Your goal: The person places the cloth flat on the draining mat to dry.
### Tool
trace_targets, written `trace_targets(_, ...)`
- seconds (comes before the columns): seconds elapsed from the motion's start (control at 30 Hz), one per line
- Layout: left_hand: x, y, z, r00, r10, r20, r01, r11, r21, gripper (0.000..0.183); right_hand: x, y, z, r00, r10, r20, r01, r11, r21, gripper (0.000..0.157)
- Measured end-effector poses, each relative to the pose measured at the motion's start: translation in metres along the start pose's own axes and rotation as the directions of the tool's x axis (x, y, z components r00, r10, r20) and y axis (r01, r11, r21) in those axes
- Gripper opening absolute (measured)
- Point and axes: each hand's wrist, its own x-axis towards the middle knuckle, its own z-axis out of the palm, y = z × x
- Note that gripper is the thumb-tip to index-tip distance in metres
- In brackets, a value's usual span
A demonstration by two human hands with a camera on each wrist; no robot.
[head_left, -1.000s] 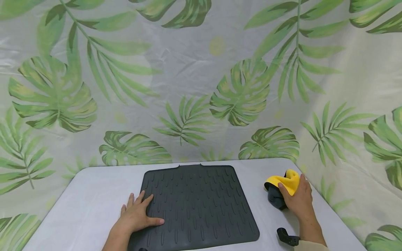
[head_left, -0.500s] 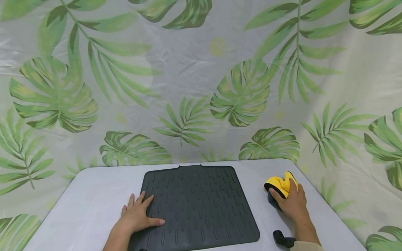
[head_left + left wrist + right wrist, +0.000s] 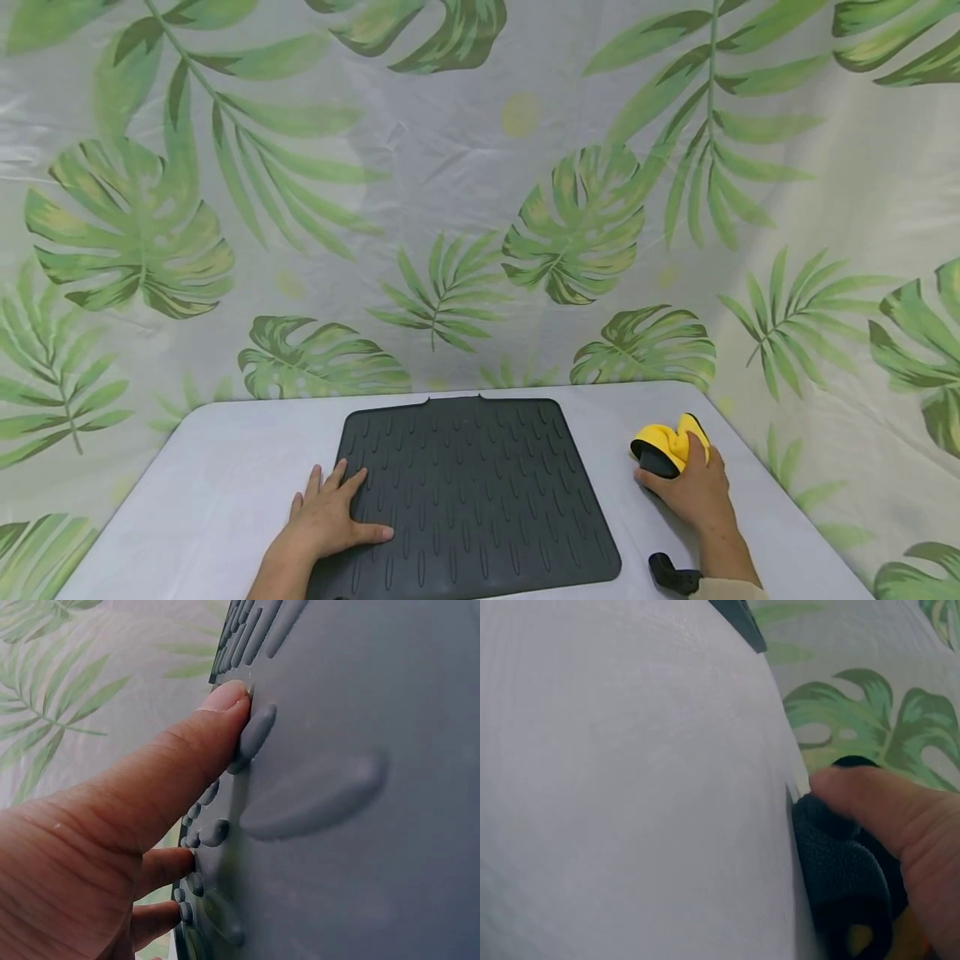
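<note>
A dark grey ribbed rubber mat (image 3: 480, 492) lies on the white table. My left hand (image 3: 322, 517) rests on its left side with fingers spread. In the left wrist view the left thumb (image 3: 172, 765) lies straight against the mat's raised ribs. At the right, a folded cleaning cloth (image 3: 663, 440), yellow on one side and dark grey on the other, sits bunched on the table. My right hand (image 3: 697, 492) holds it from the near right side, fingers bent over the yellow part. The right thumb (image 3: 870, 802) touches the cloth's dark fuzzy side (image 3: 836, 862).
The white table (image 3: 225, 467) reaches back to a hanging sheet (image 3: 450, 167) with green leaf prints. A black strap-like piece (image 3: 671, 575) shows at the right wrist. The mat's corner (image 3: 742, 622) appears at the top of the right wrist view.
The right hand has shifted slightly left and toward me, and its thumb has slid lower on the cloth. The cloth's yellow part has sunk lower. The left hand and mat have stayed still.
</note>
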Motion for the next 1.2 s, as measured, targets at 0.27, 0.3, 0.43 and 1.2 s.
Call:
trace_targets(0.27, 0.000, -0.001, 0.000, 1.000, -0.003, -0.004, 0.003, 1.000, 0.003, 0.114, -0.003, -0.006, 0.001, 0.998, -0.066, 0.004, 0.066, 0.998, 0.004, 0.105)
trace_targets(0.3, -0.001, -0.001, 0.001, 1.000, -0.002, -0.005, 0.002, 1.000, 0.004, 0.114, -0.003, -0.007, 0.001, 0.998, -0.068, 0.007, 0.067, 0.998, 0.006, 0.103)
trace_targets(0.43, -0.002, 0.000, 0.000, 1.000, -0.005, -0.007, 0.005, 1.000, 0.004, 0.114, -0.004, -0.010, 0.001, 0.997, -0.074, 0.005, 0.074, 0.997, 0.008, 0.095)
trace_targets(1.2, -0.002, 0.001, -0.001, 1.000, -0.022, -0.007, 0.022, 1.000, -0.014, 0.111, -0.012, -0.022, -0.013, 0.985, -0.024, -0.172, 0.054, 0.984, 0.169, 0.085)
